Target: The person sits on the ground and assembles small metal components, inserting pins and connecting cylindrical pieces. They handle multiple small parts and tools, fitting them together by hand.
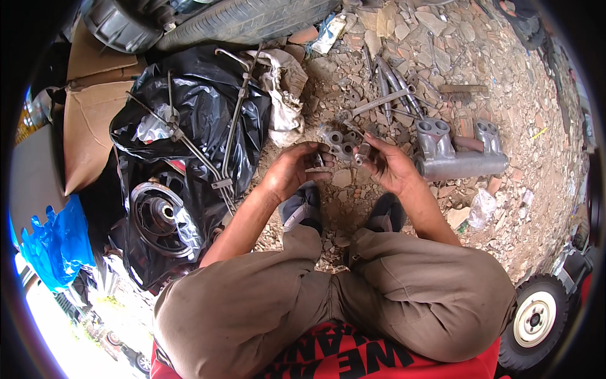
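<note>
My left hand [293,169] is curled, with a small metal piece [319,162] between its thumb and fingers; its kind is too small to tell. In my right hand [391,164] a short cylindrical metal fitting [362,153] is pinched between thumb and fingers, one end pointing down toward me. The two hands are a little apart, above the ground between my shoes. Just beyond them lies a cluster of greasy metal parts with round holes [341,145]. A combination wrench [380,103] rests past the right hand, across several dark metal rods [394,85].
To the right lies a grey metal manifold [461,165] with round ports. On the left, bent metal pipes [205,165] and a wheel rim [163,218] rest on black plastic [208,95]. A tire [246,25] lies at the back; a wheeled tire [535,319] stands lower right.
</note>
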Tool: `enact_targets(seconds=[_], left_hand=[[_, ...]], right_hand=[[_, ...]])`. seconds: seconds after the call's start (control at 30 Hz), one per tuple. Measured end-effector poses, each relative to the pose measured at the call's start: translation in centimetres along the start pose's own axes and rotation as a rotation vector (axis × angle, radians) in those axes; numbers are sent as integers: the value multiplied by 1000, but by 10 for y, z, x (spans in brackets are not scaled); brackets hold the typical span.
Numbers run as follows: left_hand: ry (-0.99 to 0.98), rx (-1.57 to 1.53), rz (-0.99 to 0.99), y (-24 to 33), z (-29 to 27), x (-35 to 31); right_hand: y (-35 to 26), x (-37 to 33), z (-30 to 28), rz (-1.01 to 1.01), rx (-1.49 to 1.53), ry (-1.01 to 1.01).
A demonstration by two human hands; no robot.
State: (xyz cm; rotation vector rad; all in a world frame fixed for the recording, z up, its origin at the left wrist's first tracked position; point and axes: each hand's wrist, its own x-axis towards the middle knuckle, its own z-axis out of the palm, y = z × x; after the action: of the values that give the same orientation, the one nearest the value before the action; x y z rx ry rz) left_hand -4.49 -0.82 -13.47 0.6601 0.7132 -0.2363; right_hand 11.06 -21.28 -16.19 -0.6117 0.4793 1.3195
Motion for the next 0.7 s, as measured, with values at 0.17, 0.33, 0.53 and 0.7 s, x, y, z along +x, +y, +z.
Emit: enact_targets(seconds=[0.17, 0.33, 0.53, 0.7], left_hand=[[10, -35, -54, -4, -8, 4], [105, 150, -118, -8, 1, 4], [173, 170, -81, -22, 15, 4], [284, 41, -2, -27, 6, 4]], right_hand=[[1, -2, 5, -22, 5, 62], [14, -17, 34, -23, -464, 171], [41, -9, 28, -95, -938, -234], [24, -4, 26, -277, -1291, -92]])
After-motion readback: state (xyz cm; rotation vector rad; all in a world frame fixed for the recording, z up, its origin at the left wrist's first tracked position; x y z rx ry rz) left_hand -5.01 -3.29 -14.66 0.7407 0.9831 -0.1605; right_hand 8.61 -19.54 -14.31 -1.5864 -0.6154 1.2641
